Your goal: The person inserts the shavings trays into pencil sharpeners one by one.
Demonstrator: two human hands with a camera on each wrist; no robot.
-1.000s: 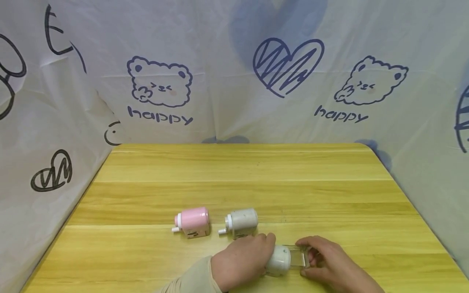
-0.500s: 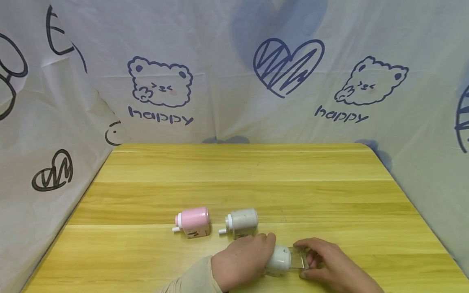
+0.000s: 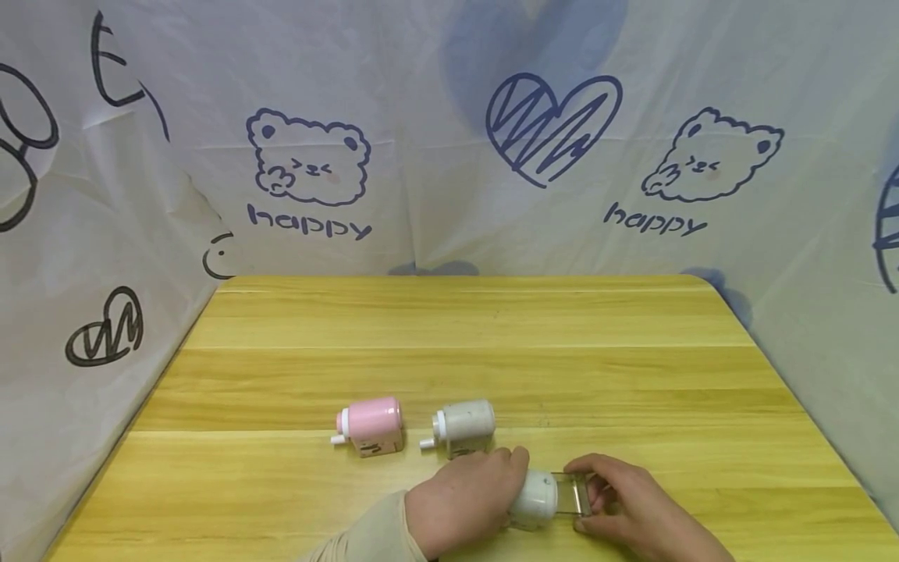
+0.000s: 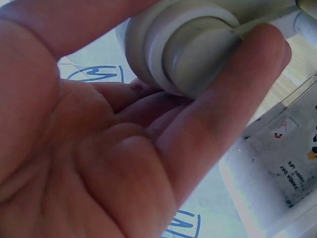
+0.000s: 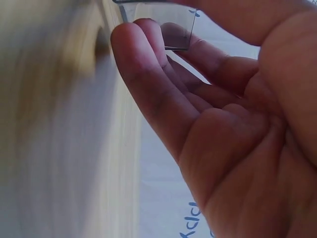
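My left hand grips a pale blue-white hand-crank pencil sharpener lying on its side, its clear drawer end toward my right. In the left wrist view its round crank end sits between thumb and fingers. The thumb and fingers of my right hand pinch the outer end of the clear shavings drawer, which sticks out of the sharpener. Part of that drawer shows between the fingertips in the right wrist view. The left hand hides much of the sharpener's body.
A pink pencil sharpener and a grey one lie behind the left hand, their white crank handles pointing left. All are on a wood-grain table. White cloth with blue drawings hangs behind it.
The clear drawer tilts slightly and then straightens in the right fingers, which shift a little. My left hand and the other two sharpeners stay in place.
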